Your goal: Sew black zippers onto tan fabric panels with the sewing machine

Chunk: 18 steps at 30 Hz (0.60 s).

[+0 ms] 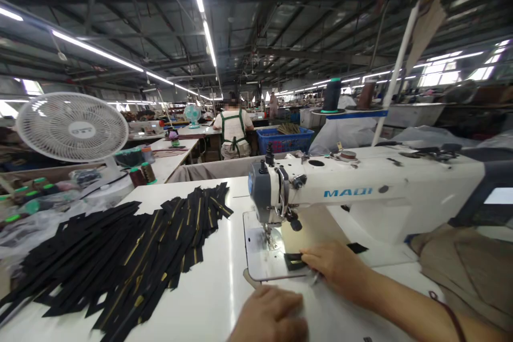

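Note:
A white sewing machine (360, 187) stands on the white table (208, 299). My right hand (334, 264) rests with closed fingers on a small black fabric piece (294, 261) lying on the needle plate just in front of the presser foot (269, 235). My left hand (268, 315) lies low at the table's front edge, fingers curled, knuckles up; what it presses or holds is hidden. A big heap of black zipper strips with gold teeth (120, 256) spreads over the left of the table.
A white desk fan (72, 127) and thread spools (142, 173) stand at the far left. Thread cones (332, 95) sit on a stand behind the machine. Brown cloth (465, 272) lies at the right. Another person (233, 129) works further back, by a blue crate (284, 140).

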Tool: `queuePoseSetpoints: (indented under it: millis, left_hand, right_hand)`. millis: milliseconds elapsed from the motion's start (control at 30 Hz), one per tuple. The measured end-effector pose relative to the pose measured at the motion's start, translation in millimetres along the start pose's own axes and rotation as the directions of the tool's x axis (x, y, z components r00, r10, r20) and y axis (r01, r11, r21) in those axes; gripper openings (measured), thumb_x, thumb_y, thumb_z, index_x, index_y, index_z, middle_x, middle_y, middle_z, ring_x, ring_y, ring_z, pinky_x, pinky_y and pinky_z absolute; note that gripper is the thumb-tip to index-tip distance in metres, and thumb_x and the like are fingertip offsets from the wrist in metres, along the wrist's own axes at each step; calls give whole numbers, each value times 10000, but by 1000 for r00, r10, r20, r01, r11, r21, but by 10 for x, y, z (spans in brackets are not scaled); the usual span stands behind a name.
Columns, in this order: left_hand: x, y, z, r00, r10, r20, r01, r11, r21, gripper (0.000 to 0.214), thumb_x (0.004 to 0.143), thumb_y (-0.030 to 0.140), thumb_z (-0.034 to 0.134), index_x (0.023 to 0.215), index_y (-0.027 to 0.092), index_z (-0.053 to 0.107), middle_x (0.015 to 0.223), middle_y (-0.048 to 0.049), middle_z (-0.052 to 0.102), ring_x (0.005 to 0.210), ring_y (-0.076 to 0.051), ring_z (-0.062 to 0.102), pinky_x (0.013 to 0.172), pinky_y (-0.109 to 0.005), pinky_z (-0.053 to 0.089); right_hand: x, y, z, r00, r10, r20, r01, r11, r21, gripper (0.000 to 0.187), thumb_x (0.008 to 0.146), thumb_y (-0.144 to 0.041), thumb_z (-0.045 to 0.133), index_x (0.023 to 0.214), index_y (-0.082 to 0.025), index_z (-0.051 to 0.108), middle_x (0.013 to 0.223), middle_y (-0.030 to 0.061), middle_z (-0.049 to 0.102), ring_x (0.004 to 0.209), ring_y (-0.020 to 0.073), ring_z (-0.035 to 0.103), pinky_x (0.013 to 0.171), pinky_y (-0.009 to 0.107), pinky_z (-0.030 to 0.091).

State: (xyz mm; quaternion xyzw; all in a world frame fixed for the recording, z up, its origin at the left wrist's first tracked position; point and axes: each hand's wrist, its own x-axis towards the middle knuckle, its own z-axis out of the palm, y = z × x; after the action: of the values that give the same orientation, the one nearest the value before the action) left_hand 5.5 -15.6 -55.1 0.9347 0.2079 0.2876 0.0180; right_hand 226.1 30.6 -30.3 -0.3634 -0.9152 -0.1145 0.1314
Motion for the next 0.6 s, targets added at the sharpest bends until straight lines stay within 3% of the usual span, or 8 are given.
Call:
queuePoseSetpoints:
  millis: [100, 200, 367, 467, 600]
  left_hand:
    - [-171, -91, -333, 970, -210, -123, 212, 977, 2, 199, 876, 169, 481, 1005, 220, 624, 1088, -78, 678, 920, -215, 642, 772, -355, 513]
    - [1, -256, -470, 928, -341, -147, 350, 936, 40, 219, 879, 140, 459, 982, 207, 640, 1018, -85, 691, 887, -240, 639, 752, -404, 511]
    - [234, -414, -328, 933, -352, -76, 358, 926, 115, 230, 885, 108, 449, 975, 180, 648, 992, -79, 701, 892, -256, 635, 765, -439, 497]
    - [200, -389, -253, 948, -316, -32, 317, 934, 168, 231, 900, 116, 443, 1009, 175, 638, 1030, -81, 692, 923, -258, 624, 794, -448, 487]
    - [150, -347, -245, 957, -291, -24, 288, 931, 223, 218, 904, 136, 457, 1059, 157, 610, 1086, -96, 666, 972, -261, 601, 854, -458, 465]
  right_hand:
    - [264, -104, -30, 988, 37, 151, -42, 999, 28, 186, 734, -1, 500, 741, -139, 624, 756, 45, 671, 649, 171, 613, 534, 259, 319]
    - [511, -116, -73, 983, 67, 171, -77, 996, 52, 156, 736, -24, 516, 732, -129, 632, 755, 52, 677, 660, 188, 628, 515, 260, 317]
    - [446, -110, -20, 982, 113, 150, -128, 988, 90, 166, 808, -102, 517, 843, -140, 675, 934, 63, 704, 736, 207, 669, 587, 276, 447]
    - [297, -161, 78, 988, 135, 75, -143, 982, 121, 259, 864, -155, 485, 1047, -118, 665, 1191, 110, 623, 878, 217, 672, 719, 290, 519]
    - [221, -221, 213, 983, 172, -65, -162, 978, 133, 315, 887, -140, 421, 1087, -89, 659, 1212, 123, 602, 889, 223, 675, 745, 309, 558]
